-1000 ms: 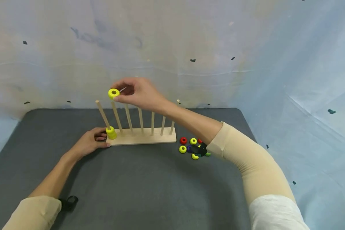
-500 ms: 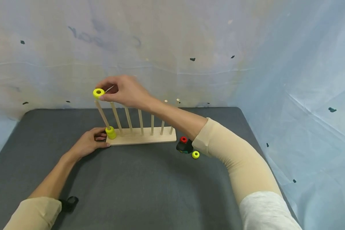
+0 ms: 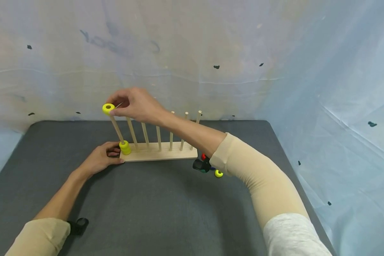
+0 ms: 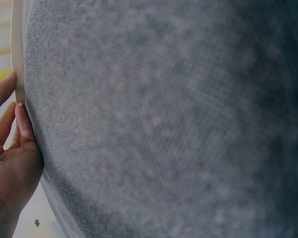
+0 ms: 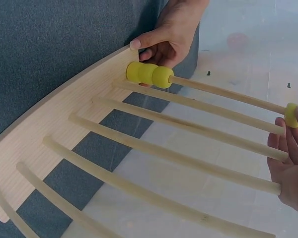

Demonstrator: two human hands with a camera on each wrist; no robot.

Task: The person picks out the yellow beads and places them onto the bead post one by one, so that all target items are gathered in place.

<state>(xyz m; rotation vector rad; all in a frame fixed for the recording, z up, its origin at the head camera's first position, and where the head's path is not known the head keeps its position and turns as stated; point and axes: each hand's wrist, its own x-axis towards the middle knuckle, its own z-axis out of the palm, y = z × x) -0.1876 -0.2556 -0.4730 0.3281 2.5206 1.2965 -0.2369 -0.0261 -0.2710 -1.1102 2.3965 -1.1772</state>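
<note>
A pale wooden peg board (image 3: pixel 161 153) with several upright pegs stands on the table. My right hand (image 3: pixel 140 105) pinches a yellow ring (image 3: pixel 108 108) between thumb and fingers at the top of the leftmost peg (image 3: pixel 116 129). In the right wrist view, that peg's tip is at the ring's underside. Lower on the same peg, a stack of yellow rings (image 5: pixel 148 74) rests against the base. My left hand (image 3: pixel 99 158) holds the board's left end, the thumb along its front edge. The left wrist view shows these fingers (image 4: pixel 24 124) at the board's end.
Right of the board, a yellow ring (image 3: pixel 219 173) and a red ring (image 3: pixel 203 156) lie on the dark table (image 3: pixel 140 206), partly behind the right forearm and its black wrist device (image 3: pixel 201 165). A pale sheet (image 3: pixel 192 53) hangs behind the table.
My right hand has moved left with the yellow ring, from above the second peg to the leftmost peg, then slightly down onto its tip. My left hand stays on the board.
</note>
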